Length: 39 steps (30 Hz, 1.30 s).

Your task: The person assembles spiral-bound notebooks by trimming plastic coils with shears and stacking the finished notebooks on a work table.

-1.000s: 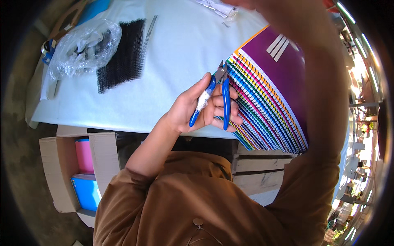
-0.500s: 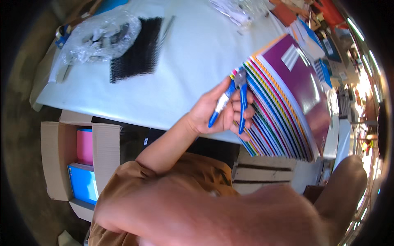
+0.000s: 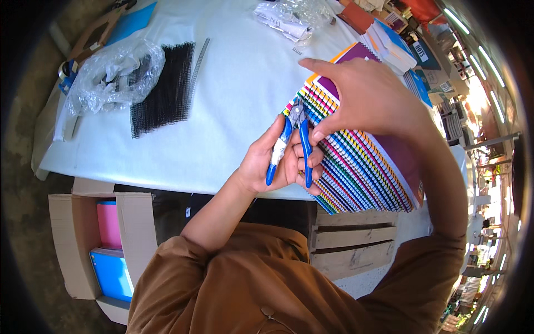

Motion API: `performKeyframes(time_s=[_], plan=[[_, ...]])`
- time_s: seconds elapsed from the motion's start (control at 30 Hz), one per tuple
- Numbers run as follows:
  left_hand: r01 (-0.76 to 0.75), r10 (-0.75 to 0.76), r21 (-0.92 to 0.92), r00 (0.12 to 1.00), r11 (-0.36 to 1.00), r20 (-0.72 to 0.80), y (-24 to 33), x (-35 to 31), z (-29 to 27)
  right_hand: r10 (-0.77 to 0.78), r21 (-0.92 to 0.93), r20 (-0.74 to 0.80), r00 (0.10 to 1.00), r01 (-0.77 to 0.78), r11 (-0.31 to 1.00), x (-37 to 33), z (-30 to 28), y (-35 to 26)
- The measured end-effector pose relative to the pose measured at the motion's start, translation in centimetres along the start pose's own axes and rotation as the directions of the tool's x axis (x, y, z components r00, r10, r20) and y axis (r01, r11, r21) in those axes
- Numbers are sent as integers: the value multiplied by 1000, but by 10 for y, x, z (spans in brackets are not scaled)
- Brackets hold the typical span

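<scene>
My left hand (image 3: 261, 161) is palm up, fingers loosely curled around blue-handled cutting pliers (image 3: 306, 158). White wrapping covers part of one handle, and the metal jaws point away from me. Beside it, a tall fanned stack of spiral-bound notebooks (image 3: 356, 167) shows rows of many-coloured edges behind the coils. A purple cover lies on top. Over the upper part of the stack is my right hand (image 3: 367, 92), thumb and fingers wide apart, with its thumb close to the pliers. Nothing shows in its grasp. Whether its fingers touch the notebooks I cannot tell.
Black spiral coils (image 3: 167, 83) lie on the pale-covered table (image 3: 222, 139) beside a crumpled clear plastic bag (image 3: 119, 72). Another plastic bag (image 3: 295, 19) sits at the back. Books and boxes (image 3: 428, 61) crowd the far right. An open carton (image 3: 136, 239) stands below left, holding blue and pink notebooks.
My right arm, blurred across the lower view before, has swung up, bringing the right hand over the notebook stack. My left hand still holds the pliers. The view has shifted slightly.
</scene>
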<state>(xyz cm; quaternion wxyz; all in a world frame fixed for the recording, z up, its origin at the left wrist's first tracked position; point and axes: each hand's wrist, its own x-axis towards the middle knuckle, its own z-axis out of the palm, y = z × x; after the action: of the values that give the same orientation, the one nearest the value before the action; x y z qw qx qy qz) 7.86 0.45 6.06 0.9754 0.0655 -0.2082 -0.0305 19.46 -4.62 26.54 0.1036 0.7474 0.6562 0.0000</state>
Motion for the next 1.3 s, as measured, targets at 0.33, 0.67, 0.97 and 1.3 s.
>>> performKeyframes(time_s=[0.33,0.67,0.97,1.3], plan=[[33,-31,32,997,999,-64,11,-8,1,-109,221,-223,969,159,962,-2,30,14],[58,92,361,918,931,-385,8,-11,38,-96,163,-303,948,150,975,-6,34,12],[39,14,152,943,988,-332,8,-6,28,-111,65,-362,926,144,987,-8,41,10],[194,308,762,832,618,-462,8,-9,33,-18,59,-290,957,37,998,-10,38,1]])
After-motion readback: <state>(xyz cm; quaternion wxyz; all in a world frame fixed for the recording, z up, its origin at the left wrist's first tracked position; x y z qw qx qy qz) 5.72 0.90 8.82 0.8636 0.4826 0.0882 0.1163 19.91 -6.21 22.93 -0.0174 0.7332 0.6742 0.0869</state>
